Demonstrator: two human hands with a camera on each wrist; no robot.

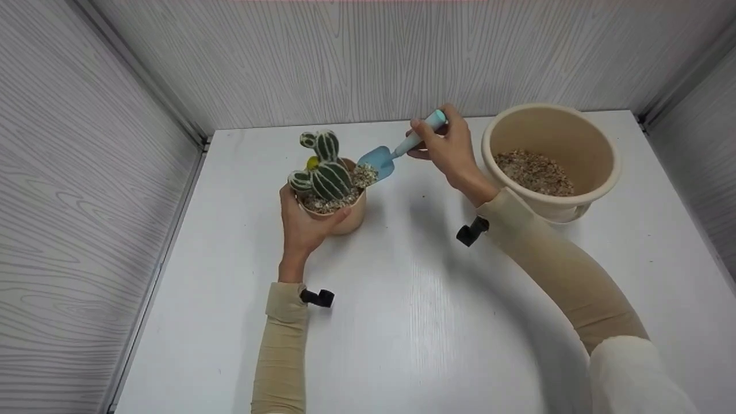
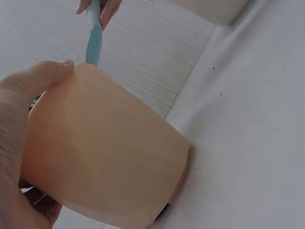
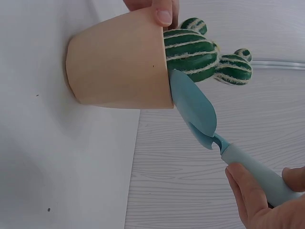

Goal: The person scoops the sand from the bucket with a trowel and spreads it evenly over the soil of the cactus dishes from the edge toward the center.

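The left hand (image 1: pixel 305 221) is gripping the small peach plastic pot (image 1: pixel 345 215) holding the striped green cactus (image 1: pixel 325 172) on the white desk (image 1: pixel 402 316). The right hand (image 1: pixel 451 149), fingers wrapped round the light-blue plastic trowel (image 1: pixel 382 160), is tipping gravel over the pot's rim. Judging by this, filling is underway; next calls for refilling from the beige bucket (image 1: pixel 549 158).

White table (image 1: pixel 402 322) carries small peach pot (image 1: pixel 348 215) left of centre, large beige bucket (image 1: pixel 549 161) far right.

Open tabletop (image 1: pixel 414 322) in front, bucket (image 1: pixel 549 158) blocking far right
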